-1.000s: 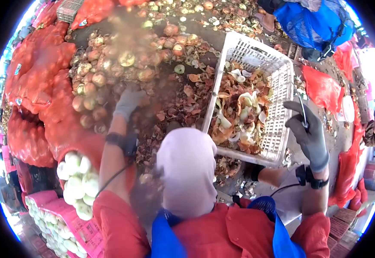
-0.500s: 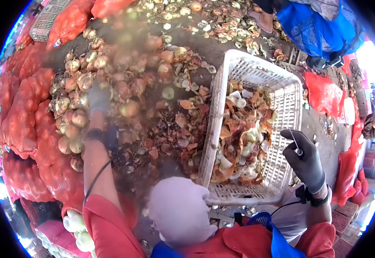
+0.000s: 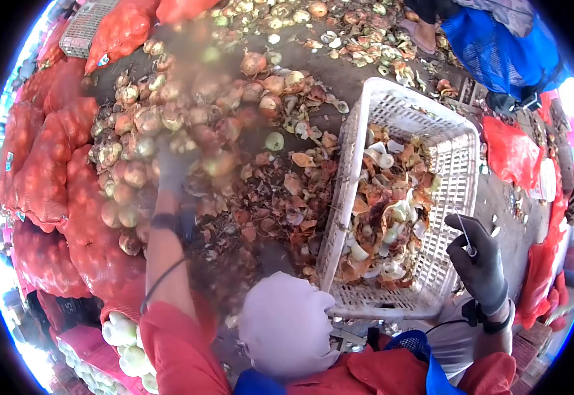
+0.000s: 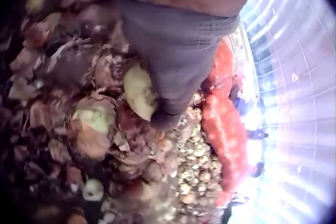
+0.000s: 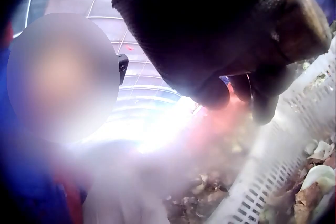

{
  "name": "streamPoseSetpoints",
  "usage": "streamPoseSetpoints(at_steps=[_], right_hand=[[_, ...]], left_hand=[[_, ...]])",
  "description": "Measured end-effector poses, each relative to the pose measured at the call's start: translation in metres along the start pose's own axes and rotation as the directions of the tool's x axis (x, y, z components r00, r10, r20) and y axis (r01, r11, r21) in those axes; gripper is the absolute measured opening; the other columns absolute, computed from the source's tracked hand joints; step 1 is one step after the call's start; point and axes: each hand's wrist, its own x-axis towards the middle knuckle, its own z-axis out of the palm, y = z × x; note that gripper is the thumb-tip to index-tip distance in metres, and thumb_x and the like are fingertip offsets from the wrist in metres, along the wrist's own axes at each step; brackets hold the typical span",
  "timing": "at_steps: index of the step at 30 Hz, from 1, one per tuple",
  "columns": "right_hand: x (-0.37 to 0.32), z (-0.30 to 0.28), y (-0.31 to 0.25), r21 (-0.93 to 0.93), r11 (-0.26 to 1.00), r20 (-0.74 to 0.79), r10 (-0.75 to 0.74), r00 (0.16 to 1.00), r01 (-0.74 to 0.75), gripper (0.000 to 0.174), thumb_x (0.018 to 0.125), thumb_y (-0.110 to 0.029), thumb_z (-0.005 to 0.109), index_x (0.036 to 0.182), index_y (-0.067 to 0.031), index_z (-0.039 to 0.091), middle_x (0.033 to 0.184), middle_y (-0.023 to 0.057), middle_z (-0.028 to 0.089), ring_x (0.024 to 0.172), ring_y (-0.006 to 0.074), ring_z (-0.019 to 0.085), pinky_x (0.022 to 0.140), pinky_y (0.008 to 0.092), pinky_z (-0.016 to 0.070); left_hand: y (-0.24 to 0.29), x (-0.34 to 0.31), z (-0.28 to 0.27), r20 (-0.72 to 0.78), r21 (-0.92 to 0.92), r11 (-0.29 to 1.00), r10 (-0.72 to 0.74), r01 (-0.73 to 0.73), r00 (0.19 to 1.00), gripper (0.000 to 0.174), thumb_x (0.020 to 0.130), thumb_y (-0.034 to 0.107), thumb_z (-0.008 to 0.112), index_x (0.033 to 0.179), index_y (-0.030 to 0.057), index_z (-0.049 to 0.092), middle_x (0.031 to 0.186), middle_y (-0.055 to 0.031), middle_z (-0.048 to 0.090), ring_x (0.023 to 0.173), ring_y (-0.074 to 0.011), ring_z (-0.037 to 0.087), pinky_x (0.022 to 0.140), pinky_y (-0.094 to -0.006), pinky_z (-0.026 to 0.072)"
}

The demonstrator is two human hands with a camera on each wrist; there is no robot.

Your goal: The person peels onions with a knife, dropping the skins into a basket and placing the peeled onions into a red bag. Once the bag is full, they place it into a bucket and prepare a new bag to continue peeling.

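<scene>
The gloved left hand [image 3: 171, 164] curls its fingers round a pale onion [image 4: 137, 91] in the onion pile [image 3: 135, 125] at ten o'clock. At four o'clock, the right hand [image 3: 479, 263] pinches a thin knife [image 3: 465, 237] beside the white crate [image 3: 463, 148].

I'm working in a wholesale produce yard: loose onions [image 3: 168, 125] are heaped on the ground [image 3: 341, 74], red mesh sacks [image 3: 43, 164] bulge beside them, a white crate [image 3: 461, 148] holds peels [image 3: 376, 217], peeled onions [image 3: 125, 339] fill pink trays [image 3: 79, 342], and a ribbed translucent roof [image 4: 294, 77] runs overhead.
</scene>
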Motion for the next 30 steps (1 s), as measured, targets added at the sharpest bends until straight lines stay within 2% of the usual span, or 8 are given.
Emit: streamPoseSetpoints(at_steps=[4,7,9,12,14,17,20,30], right_hand=[[-0.027,-0.01,-0.023,0.049,0.986,0.042,0.158,0.986,-0.16,0.055,0.089,0.001,0.059,0.143,0.0001,0.052,0.126,0.006,0.066,0.081,0.0076,0.059,0.077,0.0244,0.049],[-0.051,-0.011,-0.028,0.157,0.984,0.035,0.074,0.997,-0.079,0.061,0.09,0.001,0.06,0.149,-0.0015,0.046,0.129,0.0077,0.065,0.081,0.0058,0.055,0.078,0.0245,0.049],[-0.068,-0.01,-0.03,0.189,0.981,0.028,-0.057,0.998,0.051,0.069,0.091,0.0,0.059,0.156,-0.0047,0.039,0.127,0.0093,0.064,0.082,0.0068,0.054,0.079,0.025,0.05],[-0.087,-0.008,-0.049,0.463,0.877,0.039,-0.162,0.986,0.126,0.063,0.094,-0.003,0.061,0.153,-0.0077,0.042,0.128,0.0083,0.063,0.109,0.0146,0.061,0.089,0.0317,0.0535],[-0.088,-0.003,-0.057,0.728,0.677,0.081,-0.238,0.968,0.106,0.06,0.099,-0.008,0.061,0.155,-0.0102,0.04,0.126,0.007,0.062,0.115,0.0168,0.06,0.089,0.0323,0.0555],[-0.104,-0.016,-0.088,0.914,0.406,0.089,-0.198,0.976,0.0,0.054,0.105,-0.023,0.058,0.154,-0.0099,0.039,0.11,0.0054,0.062,0.094,0.0147,0.059,0.072,0.0285,0.0519],[-0.122,-0.031,-0.101,0.91,0.404,-0.033,-0.152,0.988,0.092,0.056,0.106,-0.04,0.055,0.147,-0.0042,0.043,0.073,0.0022,0.059,0.053,0.0091,0.054,0.043,0.0221,0.0411],[-0.124,-0.03,-0.051,0.641,0.605,-0.449,-0.204,0.87,0.473,0.049,0.099,-0.022,0.066,0.144,-0.0105,0.049,0.113,0.0128,0.067,0.095,0.0206,0.067,0.077,0.0366,0.0538]], left_hand=[[0.022,-0.083,-0.014,0.277,-0.832,0.496,-0.012,0.247,0.961,0.083,0.082,0.039,0.082,0.148,0.0061,0.044,0.14,-0.0119,0.058,0.129,-0.0273,0.055,0.112,-0.0424,0.0437],[0.038,-0.097,-0.017,0.192,-0.792,0.591,0.479,-0.153,0.856,0.066,0.09,0.048,0.071,0.141,0.0086,0.055,0.138,-0.0084,0.061,0.127,-0.027,0.057,0.11,-0.0451,0.0431],[0.099,-0.141,-0.04,0.317,-0.946,0.138,0.581,0.293,0.75,0.065,0.093,0.049,0.067,0.141,0.0074,0.054,0.136,-0.0089,0.062,0.126,-0.0265,0.058,0.109,-0.0444,0.0445],[0.184,-0.214,-0.094,0.271,-0.778,0.546,0.737,-0.31,0.619,0.066,0.096,0.04,0.065,0.147,0.0016,0.047,0.144,-0.011,0.056,0.133,-0.0269,0.054,0.113,-0.0441,0.0425],[0.234,-0.268,-0.101,0.22,-0.961,0.053,0.747,0.273,0.628,0.038,0.102,0.013,0.053,0.138,0.0,0.054,0.126,-0.011,0.066,0.111,-0.0205,0.066,0.097,-0.0381,0.0561],[0.298,-0.323,-0.135,0.136,-0.945,0.153,0.988,-0.289,0.078,0.07,0.09,0.02,0.076,0.146,-0.0005,0.04,0.132,-0.0116,0.061,0.12,-0.0199,0.061,0.103,-0.0346,0.0531],[0.319,-0.399,-0.137,0.142,-0.586,0.254,0.967,-0.769,0.211,0.11,0.072,0.01,0.09,0.159,0.0064,0.023,0.14,-0.0128,0.052,0.124,-0.0234,0.055,0.105,-0.0354,0.0496],[0.297,-0.473,-0.087,0.44,-0.896,0.414,0.788,0.158,0.431,0.071,0.1,0.04,0.064,0.155,0.0072,0.034,0.141,-0.0068,0.054,0.126,-0.0251,0.055,0.11,-0.0383,0.0414]])
